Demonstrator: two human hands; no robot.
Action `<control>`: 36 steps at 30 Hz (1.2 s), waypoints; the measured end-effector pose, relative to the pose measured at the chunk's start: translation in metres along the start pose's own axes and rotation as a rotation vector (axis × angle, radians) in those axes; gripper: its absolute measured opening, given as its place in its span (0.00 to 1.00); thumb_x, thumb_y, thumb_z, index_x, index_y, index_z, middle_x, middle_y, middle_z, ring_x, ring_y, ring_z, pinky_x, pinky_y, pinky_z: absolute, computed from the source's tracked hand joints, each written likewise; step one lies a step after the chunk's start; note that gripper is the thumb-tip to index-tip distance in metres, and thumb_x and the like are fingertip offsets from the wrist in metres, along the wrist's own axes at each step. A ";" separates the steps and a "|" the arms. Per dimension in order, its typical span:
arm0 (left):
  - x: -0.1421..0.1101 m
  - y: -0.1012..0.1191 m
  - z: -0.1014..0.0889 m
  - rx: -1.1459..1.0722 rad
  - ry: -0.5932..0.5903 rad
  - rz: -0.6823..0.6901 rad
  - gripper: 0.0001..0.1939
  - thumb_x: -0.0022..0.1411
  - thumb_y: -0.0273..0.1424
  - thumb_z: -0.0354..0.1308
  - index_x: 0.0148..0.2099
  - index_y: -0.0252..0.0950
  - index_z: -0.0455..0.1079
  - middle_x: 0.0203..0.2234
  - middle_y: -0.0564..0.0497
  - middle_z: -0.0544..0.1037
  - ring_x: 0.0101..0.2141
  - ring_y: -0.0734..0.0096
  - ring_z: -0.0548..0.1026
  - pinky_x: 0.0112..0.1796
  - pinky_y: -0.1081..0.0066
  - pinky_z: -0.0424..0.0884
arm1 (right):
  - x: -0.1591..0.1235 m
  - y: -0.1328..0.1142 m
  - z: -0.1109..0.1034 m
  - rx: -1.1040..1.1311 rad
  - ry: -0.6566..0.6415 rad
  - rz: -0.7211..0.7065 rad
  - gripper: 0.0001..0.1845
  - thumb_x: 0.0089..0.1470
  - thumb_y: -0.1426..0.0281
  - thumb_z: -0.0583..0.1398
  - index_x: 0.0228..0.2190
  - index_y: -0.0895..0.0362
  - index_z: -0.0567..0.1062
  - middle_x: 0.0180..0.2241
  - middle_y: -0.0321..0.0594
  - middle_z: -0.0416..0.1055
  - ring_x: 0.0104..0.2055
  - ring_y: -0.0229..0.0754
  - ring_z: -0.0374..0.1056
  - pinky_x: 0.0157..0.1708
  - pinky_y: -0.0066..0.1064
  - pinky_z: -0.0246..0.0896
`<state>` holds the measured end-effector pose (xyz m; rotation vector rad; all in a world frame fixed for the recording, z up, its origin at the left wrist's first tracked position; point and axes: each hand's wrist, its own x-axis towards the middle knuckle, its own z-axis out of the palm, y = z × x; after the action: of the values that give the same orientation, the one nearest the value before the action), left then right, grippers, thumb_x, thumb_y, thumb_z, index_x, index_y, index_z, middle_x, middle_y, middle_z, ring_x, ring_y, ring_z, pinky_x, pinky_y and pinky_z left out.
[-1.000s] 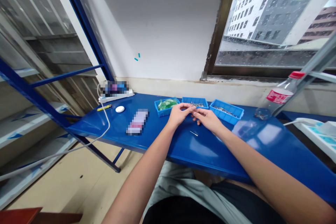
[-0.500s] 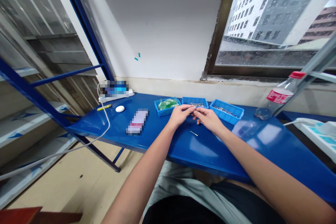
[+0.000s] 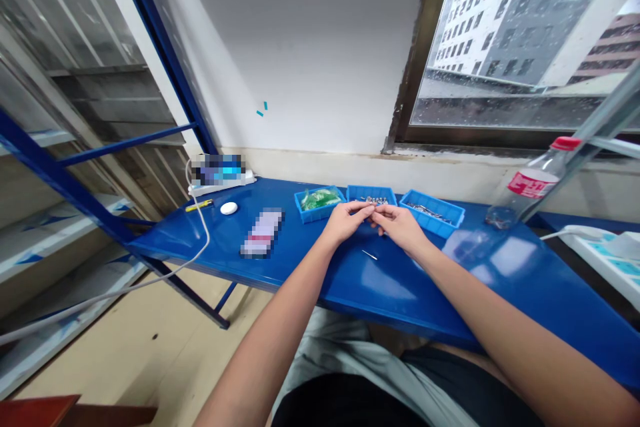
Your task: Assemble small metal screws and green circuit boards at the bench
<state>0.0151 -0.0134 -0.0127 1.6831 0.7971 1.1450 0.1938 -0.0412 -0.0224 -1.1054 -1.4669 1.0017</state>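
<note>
Indoors, hands (image 3: pixel 345 221) above blue table (image 3: pixel 360 283), window (image 3: pixel 505 33) beyond

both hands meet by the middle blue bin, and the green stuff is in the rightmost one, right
Not the last part: the head view shows the green stuff in the leftmost blue bin. The left hand and right hand do meet by the middle blue bin.

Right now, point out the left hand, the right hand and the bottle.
Left hand (image 3: pixel 345 221): head view, back of hand.
Right hand (image 3: pixel 400 225): head view, back of hand.
Bottle (image 3: pixel 532 183): head view, red label.
</note>
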 end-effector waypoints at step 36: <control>-0.009 0.001 0.002 0.735 -0.113 0.211 0.14 0.69 0.31 0.56 0.49 0.35 0.81 0.47 0.45 0.84 0.47 0.61 0.81 0.54 0.64 0.74 | 0.001 -0.004 -0.011 0.649 0.401 0.249 0.10 0.65 0.64 0.58 0.39 0.55 0.76 0.32 0.40 0.77 0.28 0.37 0.72 0.23 0.26 0.66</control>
<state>0.0139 -0.0219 -0.0148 2.4609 1.0644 0.9314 0.2038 -0.0407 -0.0171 -0.9389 -0.6177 1.2256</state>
